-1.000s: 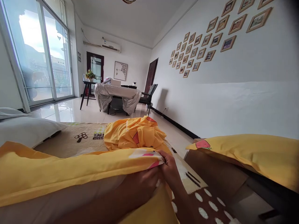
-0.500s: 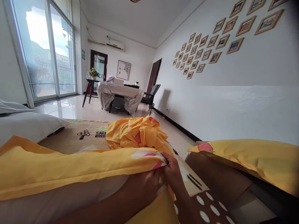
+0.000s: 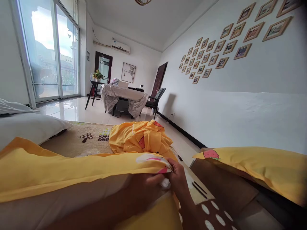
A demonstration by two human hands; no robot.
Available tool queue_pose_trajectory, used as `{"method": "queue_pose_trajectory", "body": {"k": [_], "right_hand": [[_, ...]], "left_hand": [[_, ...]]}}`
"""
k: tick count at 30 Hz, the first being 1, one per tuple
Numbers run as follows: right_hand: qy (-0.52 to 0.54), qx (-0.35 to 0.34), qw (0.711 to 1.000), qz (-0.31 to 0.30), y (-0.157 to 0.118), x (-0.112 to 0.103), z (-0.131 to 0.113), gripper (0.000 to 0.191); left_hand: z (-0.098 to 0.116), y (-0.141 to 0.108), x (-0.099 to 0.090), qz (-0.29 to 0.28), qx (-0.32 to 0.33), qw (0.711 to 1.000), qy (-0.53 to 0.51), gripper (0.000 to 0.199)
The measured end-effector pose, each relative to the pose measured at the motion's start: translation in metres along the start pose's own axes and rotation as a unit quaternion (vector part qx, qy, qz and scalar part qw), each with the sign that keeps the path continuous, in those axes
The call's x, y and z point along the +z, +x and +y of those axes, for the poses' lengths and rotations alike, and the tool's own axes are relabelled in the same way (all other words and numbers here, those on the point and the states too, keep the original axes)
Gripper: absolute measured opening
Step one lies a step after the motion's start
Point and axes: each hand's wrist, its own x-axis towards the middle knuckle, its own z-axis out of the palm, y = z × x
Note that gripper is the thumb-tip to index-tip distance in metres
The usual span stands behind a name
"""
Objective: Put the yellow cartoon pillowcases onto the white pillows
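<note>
A yellow pillowcase (image 3: 79, 171) stretches across the foreground, with pink and white print at its right end. Under its edge shows a greyish-white pillow (image 3: 100, 188). My right hand (image 3: 177, 174) pinches the printed corner of the pillowcase. Just left of it, my left hand (image 3: 150, 188) is closed below the fabric edge; a bit of white, seemingly the pillow's corner, sticks out by its fingers. More yellow fabric lies beneath both hands. Beyond them rests a crumpled yellow cloth (image 3: 141, 137) with red fruit print.
The beige patterned blanket (image 3: 81, 143) covers the bed. White pillows (image 3: 35, 124) lie at left. On the right, a yellow-covered pillow (image 3: 259, 163) rests on a brown box-like surface (image 3: 225, 182). Farther off stand a covered table (image 3: 124, 92) and a dark chair (image 3: 157, 97).
My left hand has shifted slightly left and down from the right hand, uncovering the white bit. The right hand keeps its pinch. The view has tilted up a little.
</note>
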Motion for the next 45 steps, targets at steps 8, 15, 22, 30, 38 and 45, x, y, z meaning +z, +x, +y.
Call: {"method": "queue_pose_trajectory", "body": {"k": [8, 15, 22, 30, 38, 45], "right_hand": [[-0.002, 0.007, 1.0, 0.005, -0.001, -0.002, -0.003, 0.019], [0.004, 0.008, 1.0, -0.006, 0.0, -0.004, 0.001, 0.022], [0.002, -0.004, 1.0, -0.012, 0.0, -0.006, 0.007, 0.027], [0.004, -0.008, 0.999, -0.033, 0.001, -0.007, 0.004, 0.023], [0.004, -0.01, 0.999, -0.038, 0.0, -0.008, 0.008, 0.024], [-0.005, -0.009, 0.999, -0.031, 0.001, -0.007, 0.008, 0.021]], "left_hand": [[0.006, 0.003, -0.005, -0.117, -0.179, 0.959, -0.187, 0.024], [0.011, 0.008, -0.011, -0.141, -0.163, 0.967, -0.135, 0.029], [0.006, 0.004, -0.004, -0.079, -0.166, 0.978, -0.097, 0.037], [-0.001, 0.0, 0.006, -0.063, -0.207, 0.973, -0.086, 0.034], [0.0, 0.002, 0.005, -0.075, -0.226, 0.962, -0.135, 0.033], [0.003, 0.007, 0.001, -0.067, -0.229, 0.957, -0.167, 0.034]]}}
